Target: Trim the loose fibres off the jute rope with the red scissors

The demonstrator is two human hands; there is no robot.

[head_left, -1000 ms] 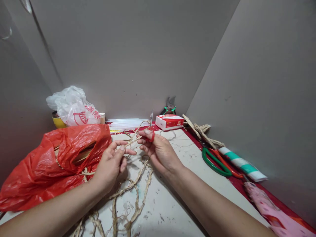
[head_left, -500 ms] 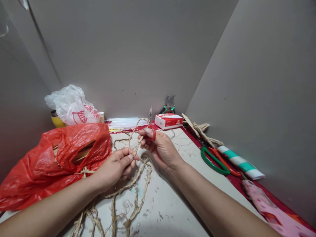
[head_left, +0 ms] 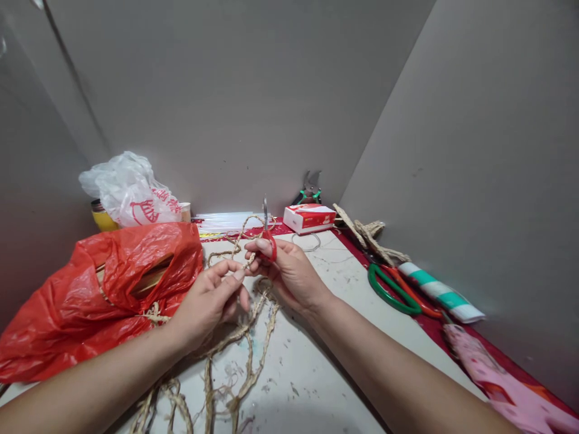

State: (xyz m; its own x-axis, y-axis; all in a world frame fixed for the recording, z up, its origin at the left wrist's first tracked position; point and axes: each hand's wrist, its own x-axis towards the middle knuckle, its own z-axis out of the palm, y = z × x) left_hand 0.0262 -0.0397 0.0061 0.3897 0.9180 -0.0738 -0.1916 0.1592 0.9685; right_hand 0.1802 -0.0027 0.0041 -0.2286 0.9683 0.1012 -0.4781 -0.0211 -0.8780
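My left hand (head_left: 217, 292) pinches a short stretch of braided straw cord (head_left: 249, 260) between thumb and forefinger. Close beside it, my right hand (head_left: 289, 265) has small red-handled scissors (head_left: 272, 242) hooked in its fingers, their blades pointing up and away. The right fingertips also touch the cord's far end. More of the same twisted straw rope (head_left: 266, 337) lies loose on the white table under and in front of both hands. The fingers hide part of the cord and of the scissors' handles.
A red plastic bag (head_left: 149, 253) with wooden strips inside lies left, a white plastic bag (head_left: 131, 193) behind it. A red-white box (head_left: 310, 218) and pruning shears (head_left: 311, 188) stand at the back. Green-handled scissors (head_left: 389, 292) and a striped roll (head_left: 443, 292) line the right edge.
Both hands have moved slightly left and closer together. Less cord shows between the fingertips, and the scissors have shifted left with my right hand.
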